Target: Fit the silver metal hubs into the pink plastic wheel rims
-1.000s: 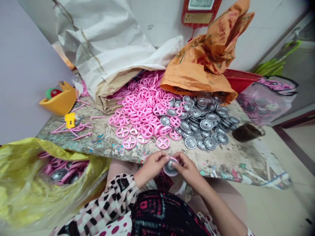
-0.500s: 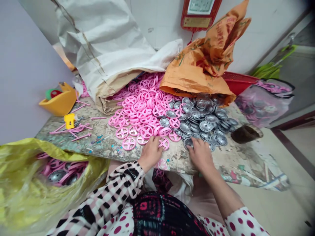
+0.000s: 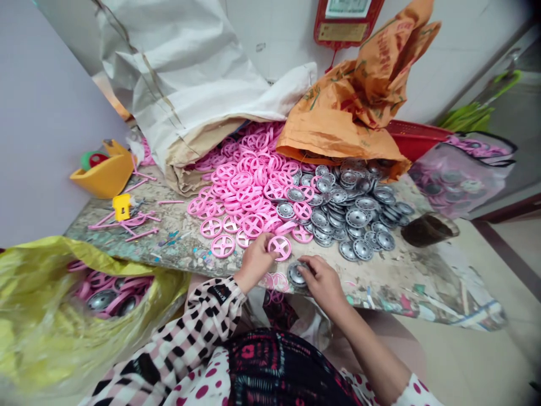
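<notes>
My left hand (image 3: 256, 262) pinches a pink plastic spoked wheel (image 3: 279, 248) by its rim at the front of the heap. My right hand (image 3: 323, 285) holds a silver ribbed metal disc (image 3: 297, 275) at its fingertips, close to the table's front edge. The two hands are a short way apart. Behind them lie a heap of pink wheels (image 3: 249, 192) and a heap of silver discs (image 3: 357, 220), mingling where they meet. Both rest on a worn, paint-stained workbench (image 3: 393, 282).
A yellow plastic bag (image 3: 51, 299) at front left holds finished-looking pink and silver wheels. White (image 3: 181, 73) and orange (image 3: 342, 107) sacks slump behind the heaps. A yellow scoop (image 3: 105, 175), pink rods (image 3: 122, 225), a red basket (image 3: 418, 138) and a clear bag (image 3: 460, 180) stand around.
A second ago my hands were together at the table edge around a wheel and disc. Half a second ago they reached into the heaps. Now they have drawn back, each holding one piece.
</notes>
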The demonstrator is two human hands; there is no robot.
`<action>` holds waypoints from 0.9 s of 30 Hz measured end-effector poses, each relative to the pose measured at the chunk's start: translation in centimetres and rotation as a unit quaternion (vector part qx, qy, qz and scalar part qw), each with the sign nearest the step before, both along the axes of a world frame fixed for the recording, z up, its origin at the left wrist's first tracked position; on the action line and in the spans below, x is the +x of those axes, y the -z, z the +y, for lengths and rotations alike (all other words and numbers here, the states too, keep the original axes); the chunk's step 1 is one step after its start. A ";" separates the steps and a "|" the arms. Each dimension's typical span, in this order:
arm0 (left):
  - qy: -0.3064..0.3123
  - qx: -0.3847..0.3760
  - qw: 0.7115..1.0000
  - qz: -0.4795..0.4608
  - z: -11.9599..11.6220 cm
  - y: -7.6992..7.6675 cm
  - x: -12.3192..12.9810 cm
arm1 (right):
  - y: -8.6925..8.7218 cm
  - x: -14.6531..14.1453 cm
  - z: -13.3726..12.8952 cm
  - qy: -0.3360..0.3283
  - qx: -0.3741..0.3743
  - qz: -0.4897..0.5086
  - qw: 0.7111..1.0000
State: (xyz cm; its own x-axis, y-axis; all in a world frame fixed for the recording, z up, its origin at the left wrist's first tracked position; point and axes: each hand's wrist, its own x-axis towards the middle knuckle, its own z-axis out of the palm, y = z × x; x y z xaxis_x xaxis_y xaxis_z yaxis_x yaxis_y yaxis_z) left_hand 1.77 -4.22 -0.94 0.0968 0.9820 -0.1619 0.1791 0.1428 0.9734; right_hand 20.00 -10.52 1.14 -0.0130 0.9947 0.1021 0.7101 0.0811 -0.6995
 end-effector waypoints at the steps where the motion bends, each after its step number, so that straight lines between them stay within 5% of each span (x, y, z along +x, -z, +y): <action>1: -0.001 -0.017 0.999 -0.042 -0.1 0.0 -0.1 | -0.5 0.0 -0.2 -0.025 -0.011 -0.007 1.000; 5: 0.008 -0.111 0.978 -0.177 -0.9 -1.0 -0.2 | -1.7 0.7 -0.4 -0.089 -0.074 0.005 0.993; 8: 0.024 -0.162 0.958 -0.236 -1.8 -2.0 0.1 | -1.8 0.5 -0.3 -0.009 -0.056 0.090 0.994; 12: 0.043 -0.228 0.930 -0.285 -2.6 -3.3 0.6 | -2.2 -0.8 -0.7 0.081 0.104 0.110 0.985; 17: 0.023 -0.314 0.890 -0.331 -3.1 -3.9 0.7 | -2.0 -1.3 -1.4 -0.098 0.305 -0.131 0.938; 22: 0.024 -0.326 0.867 -0.378 -3.5 -3.5 0.6 | -1.1 -1.3 -2.5 -0.176 0.223 -0.185 0.941; 27: 0.038 -0.298 0.882 -0.362 -3.8 -3.6 0.8 | -2.5 -1.6 -2.9 -0.080 0.186 -0.030 0.979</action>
State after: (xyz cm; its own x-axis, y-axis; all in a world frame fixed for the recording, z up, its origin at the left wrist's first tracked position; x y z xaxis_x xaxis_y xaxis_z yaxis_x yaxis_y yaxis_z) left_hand 2.55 -8.06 2.67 0.4484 0.7298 -0.5161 -0.4283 0.6822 0.5926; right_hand 18.38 -13.40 3.69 -0.1818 0.8740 0.4506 0.7062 0.4350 -0.5587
